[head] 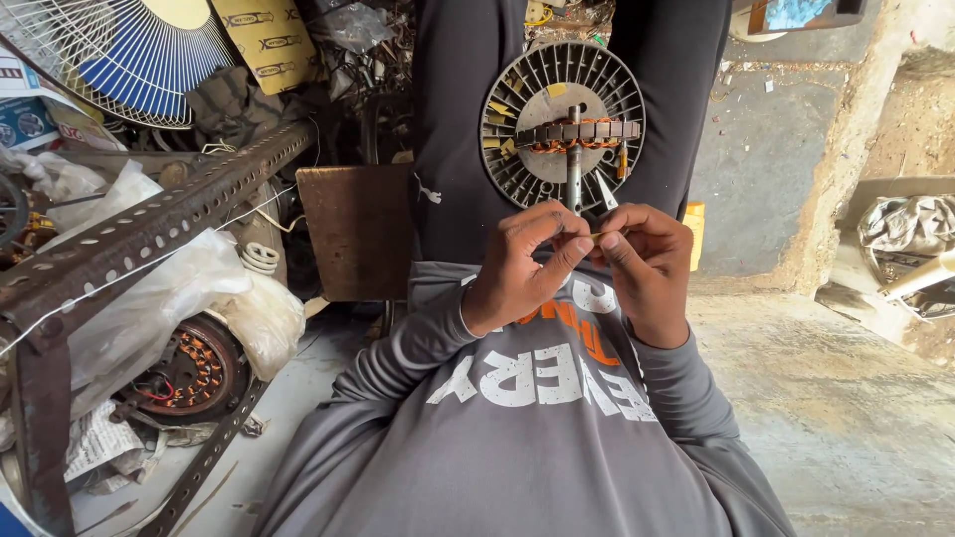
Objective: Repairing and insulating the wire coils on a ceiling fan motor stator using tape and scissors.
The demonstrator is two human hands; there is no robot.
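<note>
My left hand (522,267) and my right hand (647,264) meet in front of my chest. Together they pinch a small thin yellowish strip (595,236) between thumbs and forefingers. Just beyond the fingertips a round fan motor housing (527,99) rests between my dark-trousered legs. Its stator (582,134) with copper windings sits across the middle, and a metal shaft (574,174) points toward my hands. A small metal tool tip (605,191) shows beside the shaft, above my right hand.
A rusty perforated angle-iron rack (129,239) runs along the left, with plastic bags (189,288) and another wound motor (189,373) under it. A fan guard with blue blades (129,60) stands at the top left. A brown board (358,229) leans behind. Concrete floor (826,398) lies to the right.
</note>
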